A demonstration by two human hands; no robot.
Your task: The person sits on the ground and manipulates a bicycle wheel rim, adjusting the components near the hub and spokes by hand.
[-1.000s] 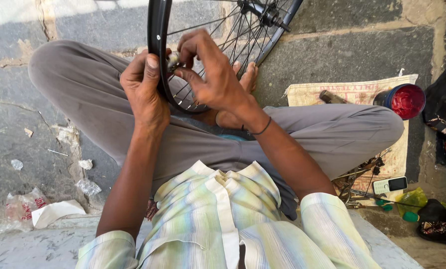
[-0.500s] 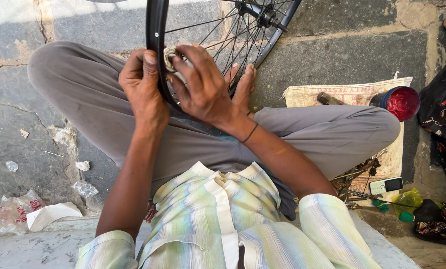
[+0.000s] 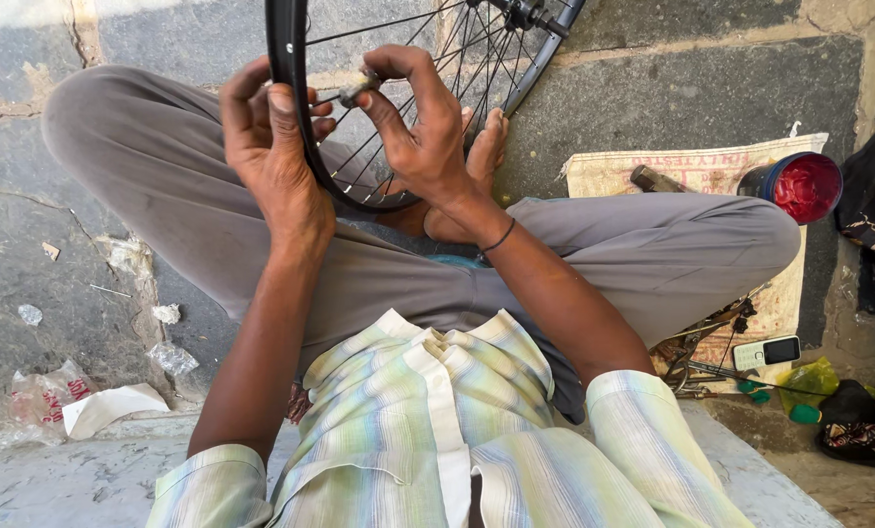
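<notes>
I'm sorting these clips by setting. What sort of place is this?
Probably an outdoor, ground-level bicycle repair spot: stone paving, a spoked wheel held over the lap, and a sack mat with tools.

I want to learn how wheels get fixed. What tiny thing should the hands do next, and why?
Probably give the small metal tool a slight turn on the spoke. The right hand pinches it against the spokes just inside the black wheel rim, and the left hand grips that rim to steady it. What exactly the tool bites on is too small to see.
</notes>
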